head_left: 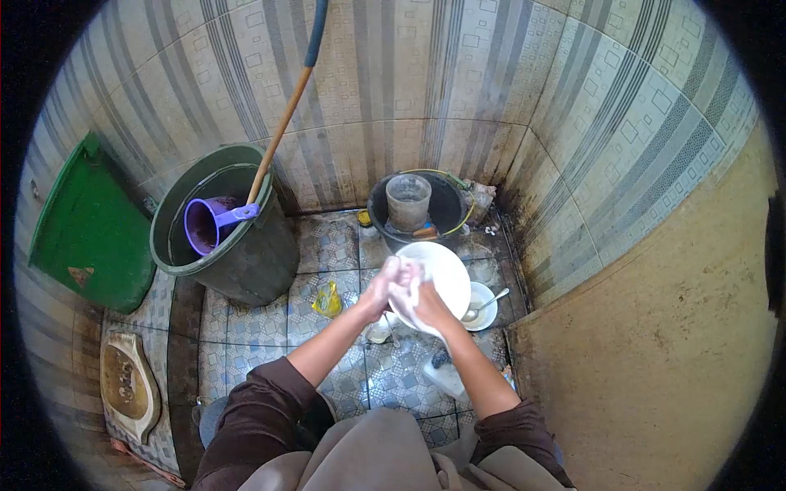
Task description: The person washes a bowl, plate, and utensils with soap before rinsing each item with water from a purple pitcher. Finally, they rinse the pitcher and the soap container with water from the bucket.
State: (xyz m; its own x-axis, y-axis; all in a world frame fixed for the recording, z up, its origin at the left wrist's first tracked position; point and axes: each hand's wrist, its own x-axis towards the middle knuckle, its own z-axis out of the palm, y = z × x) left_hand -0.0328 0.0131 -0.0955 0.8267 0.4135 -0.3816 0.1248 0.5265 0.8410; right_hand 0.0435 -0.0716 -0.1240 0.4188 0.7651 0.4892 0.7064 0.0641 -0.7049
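Near the middle of the head view, a large white plate [449,282] is held up above the tiled floor. My left hand [381,288] is at its left edge, with the fingers closed. My right hand [426,304] lies over the plate's lower left part, close against my left hand. Whitish suds cover both hands, and what my right fingers hold is hidden. Just right of the plate, a white bowl [485,314] with a metal spoon [496,298] rests on the floor. A small white cup [379,331] stands below my left hand.
Behind the plate is a black bucket [378,204] with a grey container [408,201]. A green barrel [262,266] with a purple dipper [201,225] stands left. A yellow packet [327,301] and white tub [444,376] lie on the floor. A wooden panel [639,352] rises right.
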